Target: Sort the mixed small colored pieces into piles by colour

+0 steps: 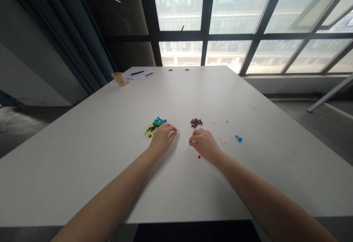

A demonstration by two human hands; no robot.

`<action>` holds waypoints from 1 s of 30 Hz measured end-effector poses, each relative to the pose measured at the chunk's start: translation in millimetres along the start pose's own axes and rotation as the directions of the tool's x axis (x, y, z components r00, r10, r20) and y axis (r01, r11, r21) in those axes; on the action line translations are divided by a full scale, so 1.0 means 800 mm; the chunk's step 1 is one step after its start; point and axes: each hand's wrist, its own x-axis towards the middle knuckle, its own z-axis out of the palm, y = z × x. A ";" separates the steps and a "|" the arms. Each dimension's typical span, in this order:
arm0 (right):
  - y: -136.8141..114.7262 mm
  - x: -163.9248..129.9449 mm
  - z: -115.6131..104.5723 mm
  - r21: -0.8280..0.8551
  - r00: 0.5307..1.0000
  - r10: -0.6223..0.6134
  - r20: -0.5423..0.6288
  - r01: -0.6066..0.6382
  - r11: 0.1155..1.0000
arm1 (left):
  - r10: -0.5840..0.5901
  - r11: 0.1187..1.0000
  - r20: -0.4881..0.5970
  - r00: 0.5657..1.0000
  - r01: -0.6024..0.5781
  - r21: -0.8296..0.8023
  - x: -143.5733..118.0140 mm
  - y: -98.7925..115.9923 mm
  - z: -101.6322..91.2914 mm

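Beside a mixed pile of small blue, green, yellow and dark pieces (154, 127) rests my left hand (163, 136). Its fingers curl toward the thumb, and anything between the tips is too small to make out. My right hand (204, 143) is low over the table, fingers bent and closed around a small green piece (196, 142), partly hidden. Just beyond it lies a heap of dark brown pieces (196, 123). A single red square piece (199, 157) lies nearer me, below the right hand. To its right are a few white pieces (223, 141) and a small blue cluster (238, 138).
The long white table (82, 143) stretches toward large windows. Pale yellow bits (213, 122) and one dark bit (227, 121) lie beyond the right hand. At the far left stand a paper cup (119, 79) and papers (143, 76) with a blue pen (137, 73).
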 end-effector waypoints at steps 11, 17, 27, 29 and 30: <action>0.001 -0.003 -0.015 -0.022 0.940 -0.181 -0.291 0.182 0.983 | -0.089 0.503 0.369 0.925 0.362 -0.785 -0.005 0.020 0.036; 0.000 -0.004 -0.011 0.000 0.923 -0.189 -0.336 0.201 0.980 | -0.064 0.201 0.505 0.861 0.507 -0.838 -0.009 0.026 0.031; 0.023 -0.012 -0.056 0.143 0.914 -0.242 -0.326 0.300 0.943 | 0.034 0.061 0.586 0.809 0.584 -0.809 -0.012 0.024 0.020; 0.020 -0.014 -0.061 0.156 0.908 -0.279 -0.313 0.339 0.928 | 0.061 0.082 0.590 0.805 0.585 -0.807 -0.013 0.025 0.019; 0.018 -0.015 -0.061 0.160 0.902 -0.296 -0.315 0.358 0.920 | 0.070 0.091 0.595 0.800 0.589 -0.803 -0.014 0.026 0.018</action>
